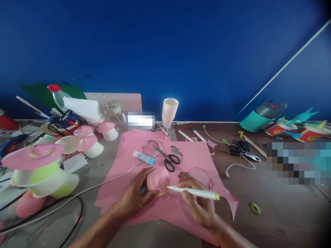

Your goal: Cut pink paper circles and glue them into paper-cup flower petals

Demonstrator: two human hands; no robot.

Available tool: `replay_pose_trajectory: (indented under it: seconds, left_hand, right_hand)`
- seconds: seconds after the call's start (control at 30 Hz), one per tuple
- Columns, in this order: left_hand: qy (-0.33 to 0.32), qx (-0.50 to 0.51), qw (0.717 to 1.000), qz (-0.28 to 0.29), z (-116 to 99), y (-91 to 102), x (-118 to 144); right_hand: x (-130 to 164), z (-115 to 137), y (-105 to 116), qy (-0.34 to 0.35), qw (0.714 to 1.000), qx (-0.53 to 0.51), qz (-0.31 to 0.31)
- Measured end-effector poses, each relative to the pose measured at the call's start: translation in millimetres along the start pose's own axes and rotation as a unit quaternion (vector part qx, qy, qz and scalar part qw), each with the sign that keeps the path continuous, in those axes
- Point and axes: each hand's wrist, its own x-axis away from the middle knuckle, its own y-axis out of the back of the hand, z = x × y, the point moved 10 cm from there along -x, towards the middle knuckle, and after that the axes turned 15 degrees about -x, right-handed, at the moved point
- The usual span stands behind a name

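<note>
My left hand (136,191) is closed around a rounded pink paper piece (158,178), its thumb at the lower edge. A white felt-tip marker (200,193) with a yellow tip and yellow end is gripped in my right hand (198,205). The marker's tip points left, at or close to the right edge of the paper piece; contact cannot be made out. Pink paper sheets (121,162) lie beneath both hands. Just beyond the hands are black-handled scissors (170,162) and a glue stick (143,158) with a light blue cap.
Paper cups with pink tops (89,144) crowd the left side. A stack of white cups (170,112) stands by the blue wall. Markers (198,134), cables (240,168), a teal bottle (254,119) and a green ring (255,208) are on the right.
</note>
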Motion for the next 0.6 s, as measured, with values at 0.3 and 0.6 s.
replay_pose_trajectory:
  seconds: [0.3, 0.6]
  left_hand:
    - [-0.002, 0.011, 1.000, 0.001, 2.4, -1.9, 1.0]
    - [-0.005, -0.003, 1.000, 0.005, -1.4, -0.8, 0.0]
  right_hand:
    - [1.6, -2.7, -1.2, -0.010, 1.000, -0.007, -0.001]
    - [-0.9, -3.9, 8.9, -0.016, 0.998, 0.028, -0.048]
